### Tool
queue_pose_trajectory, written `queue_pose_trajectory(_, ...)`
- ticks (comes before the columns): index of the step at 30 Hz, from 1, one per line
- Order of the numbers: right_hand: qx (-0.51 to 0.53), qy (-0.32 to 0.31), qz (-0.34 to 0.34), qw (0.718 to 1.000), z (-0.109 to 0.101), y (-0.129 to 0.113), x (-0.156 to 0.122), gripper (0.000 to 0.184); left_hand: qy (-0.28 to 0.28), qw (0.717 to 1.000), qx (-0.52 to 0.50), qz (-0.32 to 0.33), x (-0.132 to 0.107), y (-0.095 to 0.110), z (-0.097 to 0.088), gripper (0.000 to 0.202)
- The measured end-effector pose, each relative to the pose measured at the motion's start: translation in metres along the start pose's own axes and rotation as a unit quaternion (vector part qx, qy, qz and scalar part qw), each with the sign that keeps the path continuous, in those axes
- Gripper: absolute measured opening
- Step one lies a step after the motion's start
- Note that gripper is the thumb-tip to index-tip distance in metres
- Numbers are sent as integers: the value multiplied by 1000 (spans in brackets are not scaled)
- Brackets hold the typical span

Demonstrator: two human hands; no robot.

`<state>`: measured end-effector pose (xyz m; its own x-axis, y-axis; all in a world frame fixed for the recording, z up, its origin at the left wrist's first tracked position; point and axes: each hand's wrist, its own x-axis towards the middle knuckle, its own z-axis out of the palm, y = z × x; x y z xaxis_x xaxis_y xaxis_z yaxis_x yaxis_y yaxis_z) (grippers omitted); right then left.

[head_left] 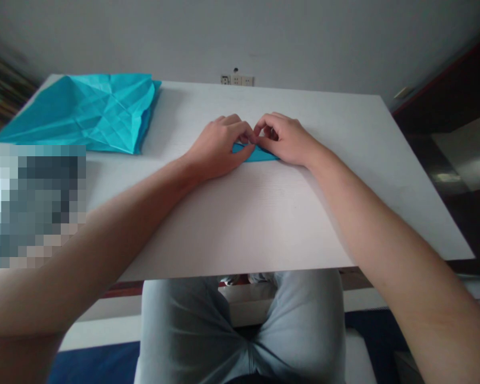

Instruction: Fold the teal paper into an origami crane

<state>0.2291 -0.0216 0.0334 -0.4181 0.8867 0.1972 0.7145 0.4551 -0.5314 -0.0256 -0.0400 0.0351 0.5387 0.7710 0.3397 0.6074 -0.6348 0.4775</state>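
Note:
A small folded piece of blue paper (pixel 256 154) lies flat on the white table (pixel 264 213), mostly covered by both hands. My left hand (pixel 218 146) rests on its left part with fingers curled and fingertips pinched on the paper. My right hand (pixel 288 138) presses on its right part, fingers bent and pinching the same fold where the two hands meet.
A stack of large creased blue paper sheets (pixel 88 109) lies at the table's far left corner. A blurred patch covers the left edge. A wall socket (pixel 237 80) sits behind the table. My legs show below the table's near edge.

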Motion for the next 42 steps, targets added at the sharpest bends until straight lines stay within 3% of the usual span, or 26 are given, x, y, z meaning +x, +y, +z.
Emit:
queue_pose_trajectory(31,-5,-3,4,1000,-2,-4,-2,14,-6,1000,3,3,0,1,-1,23)
queue_pose_trajectory(42,0,0,8,1000,-3,-5,-1,27,-8,1000,0,-10,0,3,-1,21)
